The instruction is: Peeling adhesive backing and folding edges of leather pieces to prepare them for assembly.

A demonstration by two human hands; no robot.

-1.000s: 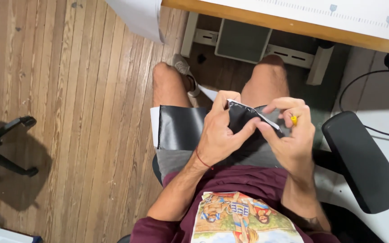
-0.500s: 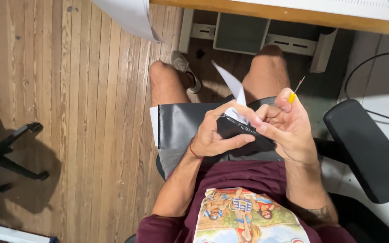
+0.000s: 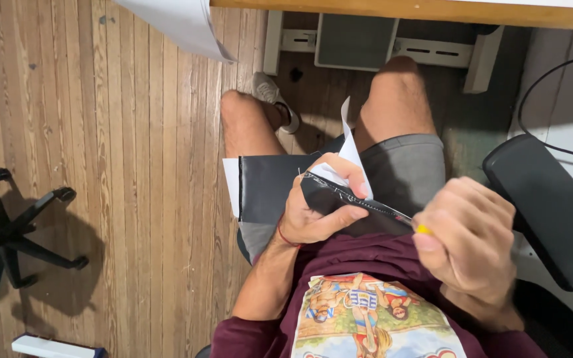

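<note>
Currently: left hand (image 3: 316, 212) fingers clamp black sheet (image 3: 270, 185) with white paper (image 3: 349, 156), on lap | right hand (image 3: 469, 245) fingers pinch yellow-tipped tool (image 3: 422, 229) at sheet edge | nearby: armrest (image 3: 545, 209), chair base (image 3: 14, 229), wooden floor (image 3: 101, 166)

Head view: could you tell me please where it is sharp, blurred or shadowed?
Head view: the left hand and black sheet are sharp; the right hand, close to the lens, looks slightly soft; the wooden floor is evenly lit, with a soft shadow beside the chair base.
</note>
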